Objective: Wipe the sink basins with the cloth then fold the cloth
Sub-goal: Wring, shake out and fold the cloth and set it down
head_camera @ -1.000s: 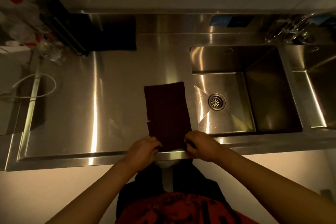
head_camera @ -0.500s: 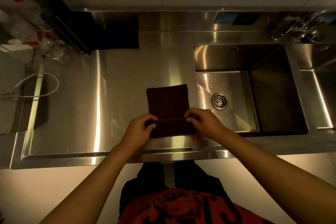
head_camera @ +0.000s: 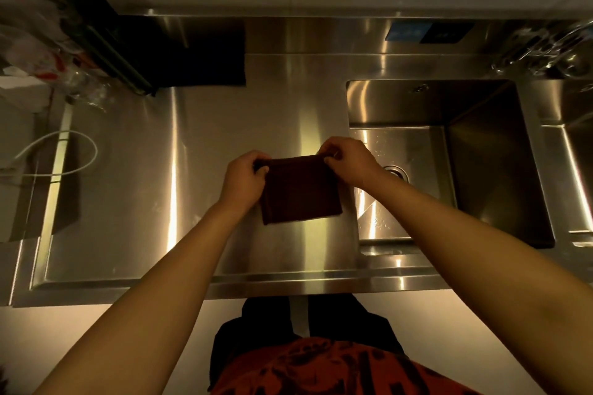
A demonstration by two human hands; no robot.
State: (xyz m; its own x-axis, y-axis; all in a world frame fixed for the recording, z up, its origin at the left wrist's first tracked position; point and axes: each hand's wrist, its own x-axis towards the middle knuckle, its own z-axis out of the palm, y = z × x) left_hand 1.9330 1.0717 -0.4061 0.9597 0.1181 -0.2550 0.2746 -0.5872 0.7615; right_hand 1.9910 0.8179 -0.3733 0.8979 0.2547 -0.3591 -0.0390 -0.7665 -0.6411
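Observation:
A dark maroon cloth (head_camera: 300, 194) lies folded in half on the steel counter (head_camera: 179, 189), just left of the sink basin (head_camera: 465, 151). My left hand (head_camera: 245, 178) pinches its far left corner. My right hand (head_camera: 348, 159) pinches the far right corner. Both hands hold the doubled far edge together. The near edge of the cloth is a fold lying flat on the counter. A second basin (head_camera: 577, 163) shows at the right edge of the view.
A black mat (head_camera: 199, 54) lies at the back of the counter. A rack with bottles (head_camera: 48, 32) stands at the back left. A white cable (head_camera: 57, 154) loops on the left. The faucet (head_camera: 542, 45) sits behind the basins. The drain (head_camera: 396, 171) is partly hidden by my right wrist.
Both hands carried the cloth's near edge away from me and over onto its far edge, halving its length. The camera also shifted slightly.

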